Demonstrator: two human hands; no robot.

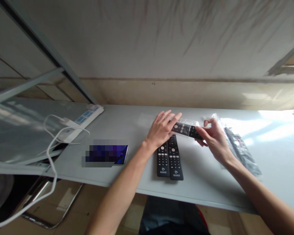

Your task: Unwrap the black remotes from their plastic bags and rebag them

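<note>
Between my two hands a black remote control [182, 128] is held level above the table, with clear plastic film around part of it. My left hand [159, 130] grips its left end, thumb and fingers around it, with the other fingers stretched out. At the right end, my right hand [215, 138] pinches it between thumb and fingers. Below lie two more black remotes side by side, the left remote [163, 164] and the right remote [175, 163], their upper ends partly hidden by my left hand.
A phone [122, 155] with a partly blurred screen lies to the left. Behind it, a white power strip [84, 122] carries a plugged-in charger and white cable [52, 160]. On the right, dark remotes in clear plastic bags [242, 150] rest on the grey table [137, 178], against the wall.
</note>
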